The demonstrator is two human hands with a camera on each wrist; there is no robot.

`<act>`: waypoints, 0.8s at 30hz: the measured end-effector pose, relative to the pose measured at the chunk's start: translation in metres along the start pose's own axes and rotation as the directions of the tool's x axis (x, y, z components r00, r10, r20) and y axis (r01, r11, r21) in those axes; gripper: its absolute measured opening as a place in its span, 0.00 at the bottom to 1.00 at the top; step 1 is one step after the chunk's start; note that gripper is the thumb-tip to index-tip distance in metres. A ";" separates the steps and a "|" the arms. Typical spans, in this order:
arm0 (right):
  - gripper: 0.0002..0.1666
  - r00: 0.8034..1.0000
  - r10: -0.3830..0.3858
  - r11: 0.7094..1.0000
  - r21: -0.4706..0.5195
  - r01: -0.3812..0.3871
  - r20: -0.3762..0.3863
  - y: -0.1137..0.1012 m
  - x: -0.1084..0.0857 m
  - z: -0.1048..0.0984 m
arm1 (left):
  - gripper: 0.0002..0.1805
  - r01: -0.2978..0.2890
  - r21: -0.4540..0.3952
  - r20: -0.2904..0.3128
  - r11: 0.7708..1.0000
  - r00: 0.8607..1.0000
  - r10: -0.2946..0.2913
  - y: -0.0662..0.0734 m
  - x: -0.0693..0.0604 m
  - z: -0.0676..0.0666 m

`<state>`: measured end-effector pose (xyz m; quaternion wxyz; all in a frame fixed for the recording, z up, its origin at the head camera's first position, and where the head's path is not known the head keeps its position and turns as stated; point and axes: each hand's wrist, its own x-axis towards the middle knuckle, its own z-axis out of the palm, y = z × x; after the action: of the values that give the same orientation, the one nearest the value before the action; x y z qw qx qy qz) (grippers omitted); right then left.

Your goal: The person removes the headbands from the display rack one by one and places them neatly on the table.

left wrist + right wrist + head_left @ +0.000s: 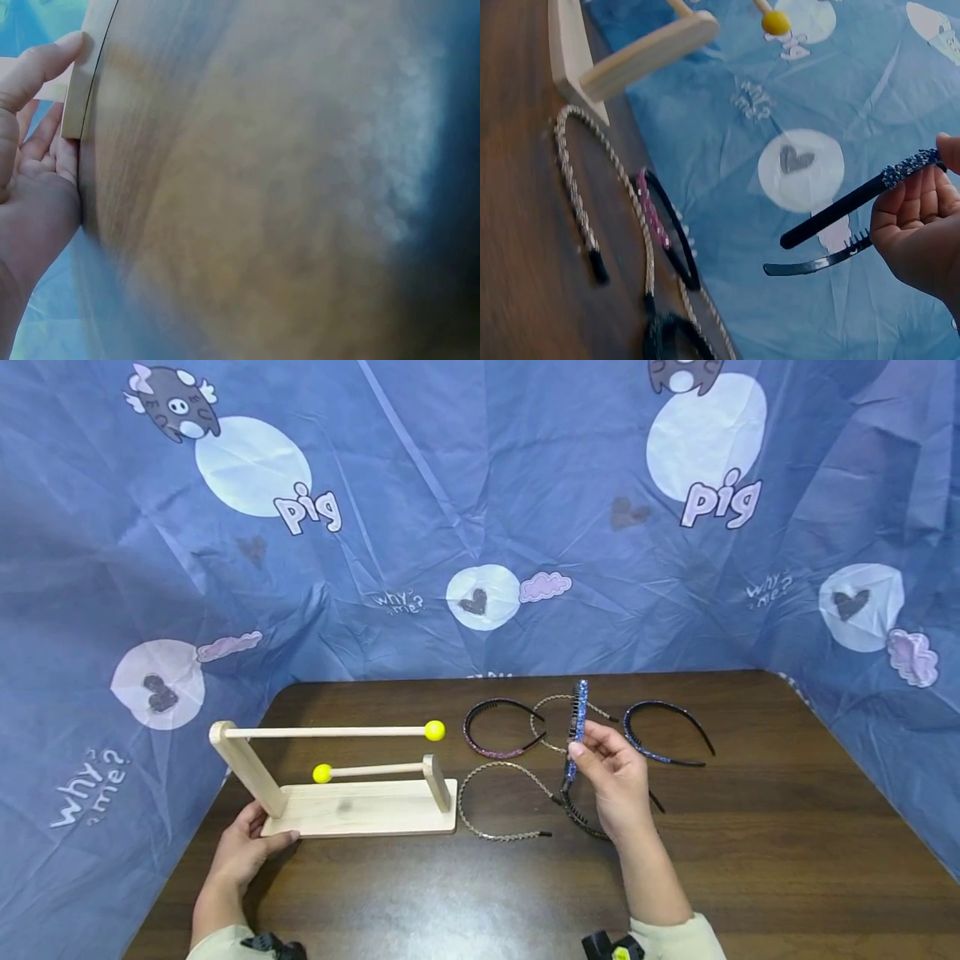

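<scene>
My right hand (618, 777) pinches a blue glittery headband (577, 718) above the table. In the right wrist view, the black ends of that headband (832, 214) point away from the fingers. At the left, my left hand (247, 852) grips the end of a light wooden stand's base (360, 810), thumb along its front edge. The stand carries two horizontal rods, a long upper rod (330, 732) and a shorter lower rod (375, 770), each tipped with a yellow ball. Both rods are bare. In the left wrist view, the thumb (56, 64) presses the base's edge.
Several headbands lie right of the stand: a gold braided one (498, 837), a pink one (502, 753), another gold one (558, 697), a blue one (660, 758) and a dark one (581, 818) partly behind my right hand. A blue printed cloth (480, 527) hangs behind the brown table (787, 827).
</scene>
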<state>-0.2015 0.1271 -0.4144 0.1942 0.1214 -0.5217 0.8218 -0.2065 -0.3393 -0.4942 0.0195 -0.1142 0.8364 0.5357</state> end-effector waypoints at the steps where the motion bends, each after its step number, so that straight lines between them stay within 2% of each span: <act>1: 0.17 1.000 0.005 1.000 -0.009 -0.005 -0.001 -0.001 0.000 -0.004 | 0.47 -0.001 0.005 -0.003 1.000 1.000 0.001 0.000 0.000 0.000; 8: 0.23 0.999 0.036 0.998 -0.053 -0.036 0.003 -0.007 -0.002 -0.035 | 0.47 0.004 0.021 -0.003 1.000 1.000 -0.004 -0.001 0.001 0.000; 14: 0.22 0.997 0.025 0.991 -0.131 -0.015 0.076 -0.017 -0.002 -0.061 | 0.46 -0.018 0.034 -0.005 0.999 1.000 0.019 -0.001 0.000 0.000; 20: 0.21 0.986 0.018 0.967 -0.252 0.025 0.163 -0.031 0.001 -0.090 | 0.48 -0.051 0.045 -0.004 0.998 0.999 0.052 0.001 -0.001 0.002; 24: 0.22 0.982 0.058 0.943 -0.334 0.005 0.178 -0.039 0.001 -0.106 | 0.48 -0.045 0.088 -0.009 0.995 0.999 0.046 0.002 -0.001 0.003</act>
<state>-0.1844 0.2382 -0.4282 0.1514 0.1555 -0.6703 0.7097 -0.2065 -0.3355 -0.4934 0.0075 -0.0970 0.8616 0.4982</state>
